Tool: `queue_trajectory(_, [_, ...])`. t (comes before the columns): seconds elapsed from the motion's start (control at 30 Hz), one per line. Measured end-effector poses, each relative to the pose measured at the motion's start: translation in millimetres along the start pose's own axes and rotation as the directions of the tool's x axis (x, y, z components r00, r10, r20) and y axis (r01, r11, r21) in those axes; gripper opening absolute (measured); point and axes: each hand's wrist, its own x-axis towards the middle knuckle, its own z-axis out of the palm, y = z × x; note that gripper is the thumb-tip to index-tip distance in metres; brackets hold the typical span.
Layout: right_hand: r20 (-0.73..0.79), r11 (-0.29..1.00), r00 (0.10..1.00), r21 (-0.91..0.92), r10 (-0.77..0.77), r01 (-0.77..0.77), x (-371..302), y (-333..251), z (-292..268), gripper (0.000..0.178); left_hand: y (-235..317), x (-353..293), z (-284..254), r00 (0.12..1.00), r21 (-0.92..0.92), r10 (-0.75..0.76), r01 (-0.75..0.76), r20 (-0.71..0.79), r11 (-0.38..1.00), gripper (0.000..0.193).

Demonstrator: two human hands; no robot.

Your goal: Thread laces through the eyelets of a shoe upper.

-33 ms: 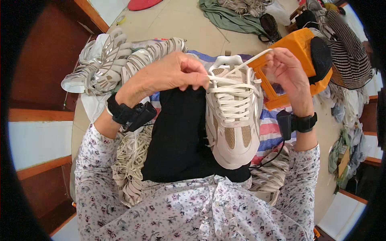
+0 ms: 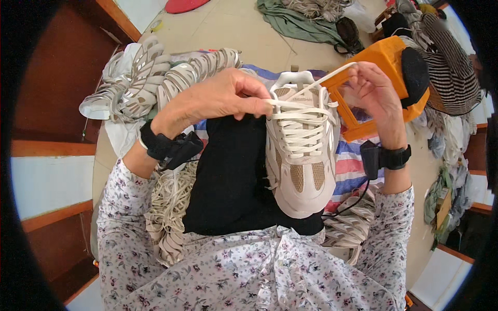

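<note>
A cream and beige sneaker (image 2: 303,171) rests over my lap on black cloth (image 2: 228,179), its toe toward me. White laces criss-cross its front. Left of the tongue, my left hand (image 2: 223,96) pinches one lace between thumb and forefinger. My right hand (image 2: 374,90) is raised to the right of the collar, thumb and fingers closed on the end of the other shoelace (image 2: 332,75), which runs stretched from the shoe's top. Neither hand touches the shoe body.
Stacked shoe uppers (image 2: 137,80) lie at the far left. A bundle of loose laces (image 2: 171,207) is beside my left thigh. An orange plastic stool (image 2: 381,57) stands right of the shoe, near a striped cloth (image 2: 451,78). A striped sheet (image 2: 350,166) covers the floor beneath.
My right hand has shifted slightly to the right, drawing its lace end along. My left hand has barely moved, still pinching its lace.
</note>
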Motion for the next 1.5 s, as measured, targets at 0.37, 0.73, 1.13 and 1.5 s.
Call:
queue_trajectory(0.37, [-0.046,0.992,0.992,0.057,-0.113,0.116,10.4,-26.9,-60.8,0.015,-18.1,13.7,10.1,0.979,0.201,0.202,-0.191,-0.034,0.961,0.018])
queue_trajectory(0.73, [-0.134,0.825,0.966,-0.553,-0.223,0.113,-52.4,39.8,35.8,0.012,-8.4,50.1,37.1,0.880,0.321,0.434,-0.362,-0.192,0.875,0.017])
queue_trajectory(1.13, [-0.127,0.835,0.960,-0.530,-0.250,0.148,-61.0,70.6,47.1,0.006,-0.9,79.3,41.3,0.968,0.172,0.249,-0.249,0.023,0.953,0.020])
queue_trajectory(1.5, [0.406,0.057,0.805,-0.879,-0.433,0.474,-54.9,57.9,74.4,0.012,1.5,91.6,30.1,0.977,0.182,0.198,-0.208,0.075,0.961,0.017])
